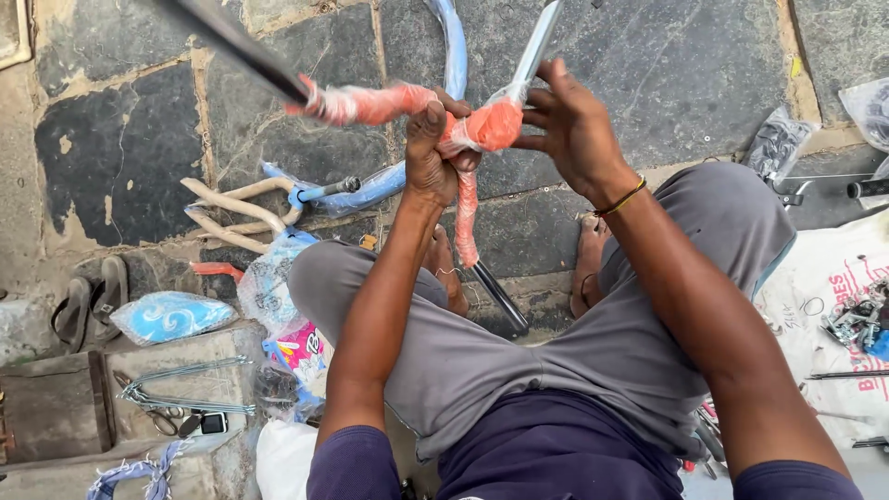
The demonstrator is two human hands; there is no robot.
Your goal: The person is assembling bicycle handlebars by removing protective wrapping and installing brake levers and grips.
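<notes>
I sit with knees apart and hold up a metal handlebar (243, 48) wrapped in orange plastic film. My left hand (435, 153) grips the wrapped middle part (375, 102). My right hand (569, 120) pinches the orange wrap (495, 125) where the bar bends, fingers spread. A strip of orange film (466, 218) hangs down between my hands. A bare silver tube end (537, 42) points up and a black tube end (500, 296) points down by my foot.
On the stone floor lie a blue bicycle frame (370, 190), cream tubes (231, 208), a wrapped blue part (171, 317), wire stays (185, 389), pliers (157, 417) and sandals (93, 301). At right are a white printed sack (833, 287) with small metal parts (857, 319) and plastic bags (778, 143).
</notes>
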